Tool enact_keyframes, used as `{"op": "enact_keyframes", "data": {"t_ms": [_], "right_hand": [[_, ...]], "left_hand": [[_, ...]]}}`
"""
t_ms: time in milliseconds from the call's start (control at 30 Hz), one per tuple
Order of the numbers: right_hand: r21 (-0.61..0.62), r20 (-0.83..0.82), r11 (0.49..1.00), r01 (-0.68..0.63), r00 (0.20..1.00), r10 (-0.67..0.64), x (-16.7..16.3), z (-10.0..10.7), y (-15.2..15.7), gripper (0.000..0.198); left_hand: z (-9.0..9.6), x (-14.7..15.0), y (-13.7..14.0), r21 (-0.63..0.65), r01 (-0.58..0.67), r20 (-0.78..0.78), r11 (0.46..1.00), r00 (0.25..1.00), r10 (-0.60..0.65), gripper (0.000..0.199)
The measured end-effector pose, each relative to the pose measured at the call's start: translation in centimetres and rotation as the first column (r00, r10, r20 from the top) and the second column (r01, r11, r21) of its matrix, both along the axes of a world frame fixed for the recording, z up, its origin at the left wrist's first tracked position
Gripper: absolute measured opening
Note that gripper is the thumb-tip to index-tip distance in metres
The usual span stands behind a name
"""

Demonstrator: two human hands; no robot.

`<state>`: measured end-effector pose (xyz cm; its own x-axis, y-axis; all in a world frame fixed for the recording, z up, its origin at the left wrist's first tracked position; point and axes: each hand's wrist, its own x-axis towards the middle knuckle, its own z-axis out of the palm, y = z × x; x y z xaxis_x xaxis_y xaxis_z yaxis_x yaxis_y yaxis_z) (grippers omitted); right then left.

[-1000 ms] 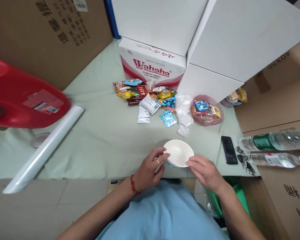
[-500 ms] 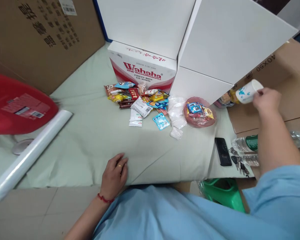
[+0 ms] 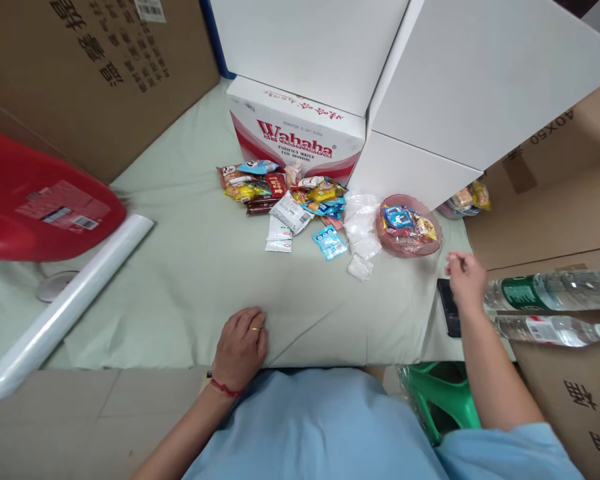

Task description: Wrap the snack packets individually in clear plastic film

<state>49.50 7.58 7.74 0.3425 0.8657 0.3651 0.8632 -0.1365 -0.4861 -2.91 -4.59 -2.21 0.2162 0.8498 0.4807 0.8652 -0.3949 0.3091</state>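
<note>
My left hand (image 3: 241, 348) rests on the green cloth near the table's front edge, fingers curled in and nothing seen in them. My right hand (image 3: 466, 279) hovers by the black phone (image 3: 447, 310), partly covering it; its fingers are bent closed and I see nothing in them. Just beyond it stands a pink bowl (image 3: 437, 243) holding several wrapped snacks. To the bowl's left are clear plastic packets (image 3: 364, 230), a blue sachet (image 3: 330, 243), white packets (image 3: 279, 235) and a pile of snack packs (image 3: 253, 192).
Behind the snacks stands a Wahaha carton (image 3: 297, 137) under white panels (image 3: 310, 47). A red jug (image 3: 50, 207) and a white roll (image 3: 70, 300) lie at left. Water bottles (image 3: 555, 291) lie at right, near a cardboard box (image 3: 540, 200). A green stool (image 3: 443, 400) is below.
My right hand has come back leftward and down from the far right, and the paper cup it held is out of sight. The left hand stays on the cloth.
</note>
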Motion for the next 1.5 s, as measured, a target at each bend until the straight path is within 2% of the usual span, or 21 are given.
{"op": "enact_keyframes", "data": {"t_ms": [67,133,200,300,400,467,533,600,667,700,733,800,867,933,1000,1067,1133,1267,1333,1433,1500], "right_hand": [[-0.085,-0.227,0.995,0.054,0.971,-0.072,-1.3,-2.2,-3.2,0.048],[-0.116,-0.329,0.991,0.067,0.939,-0.102,-2.5,-3.0,-4.8,0.048],[-0.116,-0.325,0.993,0.024,0.944,-0.061,-3.9,-2.5,-5.2,0.046],[-0.183,-0.303,0.972,-0.15,0.949,0.09,-6.6,-0.9,-4.2,0.043],[-0.237,-0.285,0.892,-0.385,0.905,0.315,-10.1,-0.3,-2.9,0.036],[-0.246,-0.234,0.816,-0.523,0.849,0.474,-12.3,-0.8,-2.1,0.03],[-0.278,-0.185,0.759,-0.589,0.808,0.559,-13.9,-1.8,-1.6,0.026],[-0.291,-0.191,0.759,-0.583,0.812,0.551,-15.2,-2.8,-1.5,0.018],[-0.232,-0.315,0.812,-0.535,0.831,0.458,-16.6,-3.3,-2.0,0.016],[-0.182,-0.435,0.852,-0.491,0.817,0.378,-17.4,-3.4,-2.4,0.019],[-0.134,-0.578,0.889,-0.438,0.763,0.289,-18.4,-3.4,-3.0,0.023],[-0.089,-0.831,0.934,-0.345,0.543,0.122,-20.7,-3.2,-4.4,0.033],[-0.09,-0.946,0.94,-0.329,0.323,0.023,-23.1,-2.8,-5.8,0.039],[-0.093,-0.975,0.924,-0.37,0.224,-0.008,-25.3,-2.4,-7.0,0.04],[-0.1,-0.979,0.892,-0.44,0.204,-0.009,-26.7,-2.1,-7.8,0.038],[-0.103,-0.978,0.855,-0.508,0.207,0.004,-27.2,-1.9,-8.1,0.037],[-0.096,-0.977,0.846,-0.524,0.212,0.021,-26.9,-1.7,-8.0,0.036],[-0.078,-0.979,0.896,-0.437,0.205,0.015,-25.2,-1.9,-7.4,0.035],[-0.09,-0.981,0.909,-0.408,0.196,-0.01,-24.6,-2.2,-7.4,0.034],[-0.138,-0.977,0.892,-0.431,0.206,-0.052,-24.1,-2.8,-7.7,0.035],[-0.191,-0.967,0.856,-0.48,0.244,-0.079,-23.9,-3.1,-8.1,0.037]], "left_hand": [[-0.1,0.0,0.0,-0.025,-0.005,0.023,1.0,1.0,0.006,0.03],[-0.2,0.1,-0.1,-0.042,-0.013,0.046,0.999,0.999,0.015,0.031],[-0.3,0.2,-0.1,-0.053,-0.019,0.06,0.998,0.998,0.022,0.031],[-0.4,0.3,-0.1,-0.07,-0.024,0.08,0.997,0.996,0.03,0.03],[-0.3,0.4,-0.1,-0.062,-0.021,0.116,0.998,0.993,0.028,0.028],[-0.1,0.3,-0.2,-0.041,-0.013,0.169,0.999,0.985,0.019,0.025],[0.2,0.2,-0.5,-0.031,-0.013,0.255,0.999,0.967,0.02,0.023],[0.8,0.0,-0.9,-0.061,-0.031,0.357,0.998,0.933,0.051,0.022],[1.7,0.1,-1.2,-0.144,-0.028,0.453,0.989,0.887,0.091,0.019],[2.3,0.3,-1.3,-0.197,-0.003,0.507,0.98,0.855,0.105,0.017],[2.9,0.8,-1.3,-0.254,0.04,0.568,0.966,0.815,0.115,0.016],[4.2,2.1,-0.8,-0.363,0.177,0.705,0.915,0.694,0.145,0.018],[5.3,4.0,0.1,-0.45,0.34,0.818,0.825,0.528,0.229,0.026],[5.9,6.1,1.4,-0.484,0.452,0.863,0.749,0.386,0.325,0.033],[6.2,7.8,2.6,-0.483,0.488,0.87,0.727,0.36,0.337,0.041],[6.0,8.8,3.5,-0.474,0.493,0.875,0.73,0.36,0.325,0.038],[5.5,9.0,4.0,-0.481,0.487,0.875,0.729,0.317,0.366,0.033],[4.6,8.0,4.3,-0.523,0.446,0.831,0.726,0.079,0.55,0.038],[4.5,7.2,4.2,-0.508,0.457,0.807,0.73,-0.045,0.59,0.041],[4.8,6.4,4.3,-0.443,0.521,0.774,0.73,-0.189,0.604,0.043],[5.0,5.9,4.4,-0.415,0.541,0.752,0.731,-0.249,0.611,0.043]]}}
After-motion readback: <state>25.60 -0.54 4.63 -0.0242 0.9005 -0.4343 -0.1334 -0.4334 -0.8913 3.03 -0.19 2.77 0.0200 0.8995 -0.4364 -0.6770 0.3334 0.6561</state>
